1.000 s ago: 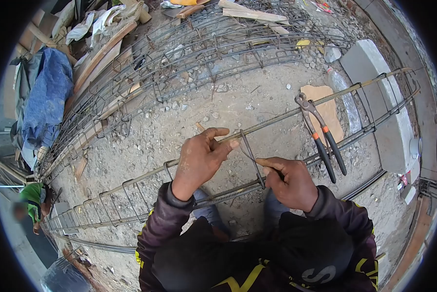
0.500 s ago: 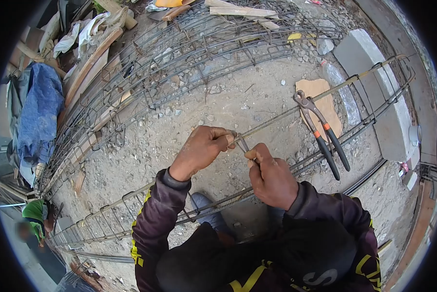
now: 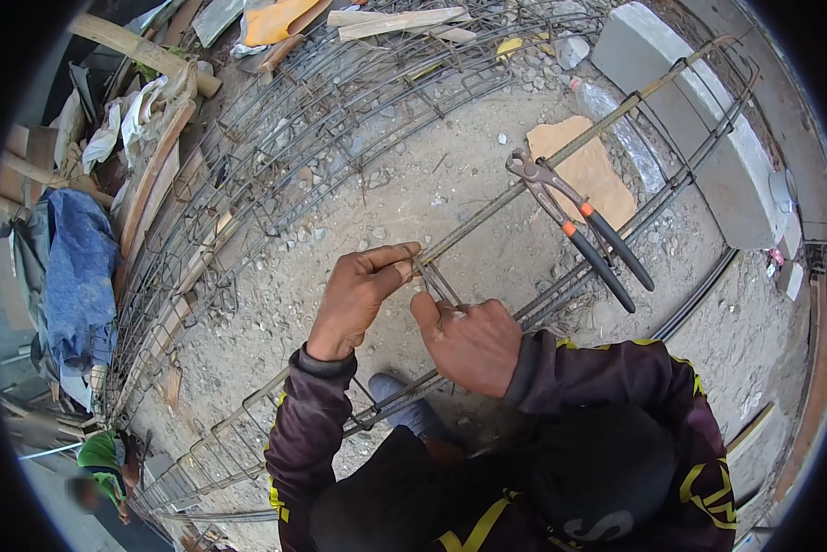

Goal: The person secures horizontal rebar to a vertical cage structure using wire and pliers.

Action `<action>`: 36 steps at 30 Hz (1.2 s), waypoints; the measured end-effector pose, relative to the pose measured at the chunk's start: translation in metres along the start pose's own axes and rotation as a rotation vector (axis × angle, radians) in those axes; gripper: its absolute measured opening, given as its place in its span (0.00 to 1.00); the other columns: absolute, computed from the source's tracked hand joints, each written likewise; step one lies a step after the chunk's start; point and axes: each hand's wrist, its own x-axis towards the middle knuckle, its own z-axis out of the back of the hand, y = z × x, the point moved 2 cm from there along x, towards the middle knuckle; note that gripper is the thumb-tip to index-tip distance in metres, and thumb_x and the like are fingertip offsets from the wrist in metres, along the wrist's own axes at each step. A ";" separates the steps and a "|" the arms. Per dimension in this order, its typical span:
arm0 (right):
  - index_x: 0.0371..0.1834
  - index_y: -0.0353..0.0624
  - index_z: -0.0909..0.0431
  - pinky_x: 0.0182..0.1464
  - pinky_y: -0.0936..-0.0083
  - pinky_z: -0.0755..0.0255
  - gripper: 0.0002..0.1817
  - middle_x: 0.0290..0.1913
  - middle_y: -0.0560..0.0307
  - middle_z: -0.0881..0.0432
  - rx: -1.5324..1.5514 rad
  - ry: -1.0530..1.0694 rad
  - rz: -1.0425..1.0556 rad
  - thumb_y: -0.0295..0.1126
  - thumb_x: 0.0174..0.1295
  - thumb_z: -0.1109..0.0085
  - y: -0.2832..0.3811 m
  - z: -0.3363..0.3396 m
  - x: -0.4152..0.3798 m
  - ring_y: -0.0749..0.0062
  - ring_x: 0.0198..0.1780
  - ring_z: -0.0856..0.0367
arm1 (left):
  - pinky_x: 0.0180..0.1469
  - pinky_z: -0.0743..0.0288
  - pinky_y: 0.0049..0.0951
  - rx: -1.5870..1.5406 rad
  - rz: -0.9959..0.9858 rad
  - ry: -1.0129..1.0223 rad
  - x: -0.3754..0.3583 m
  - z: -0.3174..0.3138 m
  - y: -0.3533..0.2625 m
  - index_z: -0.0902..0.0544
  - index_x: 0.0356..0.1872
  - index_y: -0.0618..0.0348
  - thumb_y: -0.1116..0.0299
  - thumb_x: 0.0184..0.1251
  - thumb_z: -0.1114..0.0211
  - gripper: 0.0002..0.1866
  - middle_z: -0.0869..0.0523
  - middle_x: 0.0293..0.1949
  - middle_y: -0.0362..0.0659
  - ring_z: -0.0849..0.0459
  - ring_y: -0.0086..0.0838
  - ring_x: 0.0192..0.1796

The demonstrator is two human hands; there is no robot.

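Observation:
A long steel reinforcing cage runs diagonally before me, its upper rebar point(image 3: 476, 213) reaching to the far right. My left hand point(image 3: 356, 299) is closed, thumb and forefinger pinching the corner where a rebar stirrup point(image 3: 441, 285) meets that bar. Any wire between the fingertips is hidden. Lower and to the right, my right hand point(image 3: 476, 345) has its fingers curled round the stirrup's leg, with the thumb raised. End-cutting pincers point(image 3: 584, 221) with black and orange handles rest across the cage, right of both hands, untouched.
Another rebar cage point(image 3: 312, 152) lies across the gravelly ground beyond. A concrete block point(image 3: 680, 115) supports the right end, near a plastic bottle point(image 3: 620, 129) and brown cardboard point(image 3: 584, 166). A blue tarp point(image 3: 80, 267) hangs left; a person in green point(image 3: 100, 465) is at lower left.
My view has shifted, so the cage and pincers appear further left and higher. My right hand has turned more palm-down and come lower on the stirrup. The left keeps its pinch at the corner.

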 end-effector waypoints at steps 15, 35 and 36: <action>0.33 0.36 0.27 0.20 0.72 0.25 0.10 0.19 0.54 0.17 -0.269 -0.045 0.106 0.30 0.53 0.40 0.007 0.022 0.005 0.68 0.20 0.15 | 0.38 0.28 0.20 0.139 -0.067 -0.113 0.004 -0.002 0.004 0.12 0.46 0.67 0.66 0.70 0.34 0.14 0.12 0.33 0.39 0.20 0.16 0.34; 0.32 0.45 0.19 0.26 0.58 0.27 0.05 0.21 0.53 0.18 -0.203 0.068 0.276 0.29 0.51 0.38 -0.042 0.060 0.096 0.49 0.26 0.16 | 0.39 0.24 0.24 0.130 -0.401 -0.191 -0.002 -0.007 0.028 0.12 0.43 0.68 0.73 0.65 0.33 0.10 0.11 0.32 0.42 0.17 0.19 0.35; 0.33 0.48 0.18 0.27 0.56 0.29 0.06 0.22 0.54 0.17 -0.180 0.121 0.295 0.30 0.52 0.37 -0.048 0.059 0.103 0.51 0.27 0.16 | 0.38 0.25 0.23 0.110 -0.360 -0.223 -0.002 -0.007 0.028 0.12 0.43 0.68 0.73 0.64 0.32 0.10 0.11 0.31 0.41 0.18 0.19 0.34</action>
